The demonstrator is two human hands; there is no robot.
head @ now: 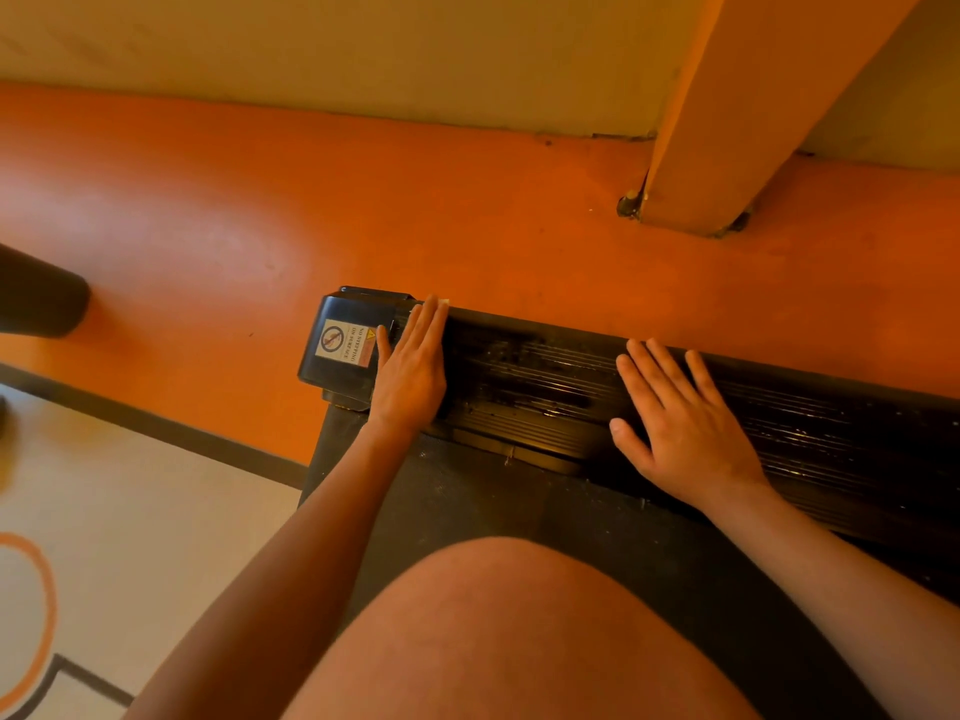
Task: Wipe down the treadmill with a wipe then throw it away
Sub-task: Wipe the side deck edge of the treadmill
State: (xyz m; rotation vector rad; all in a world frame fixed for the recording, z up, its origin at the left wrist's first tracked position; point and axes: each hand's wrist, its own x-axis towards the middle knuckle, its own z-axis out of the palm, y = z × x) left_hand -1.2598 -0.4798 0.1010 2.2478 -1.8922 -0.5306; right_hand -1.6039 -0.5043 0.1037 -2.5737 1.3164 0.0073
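Note:
The treadmill's black ribbed side rail (535, 387) runs from centre to the right edge, with wet streaks on it. At its left end sits a black end cap (343, 345) with a warning sticker. My left hand (413, 371) lies flat with straight fingers on the rail beside the cap, pressing a white wipe (443, 302), of which only a small corner shows past the fingertips. My right hand (680, 428) rests flat on the rail further right, fingers spread, holding nothing. The dark running belt (493, 511) lies below the rail.
My bare knee (519, 631) fills the lower middle, over the belt. Orange floor (260, 210) stretches beyond the rail to a pale wall. An orange post (727, 122) stands at upper right. A dark object (36, 298) sits at the left edge.

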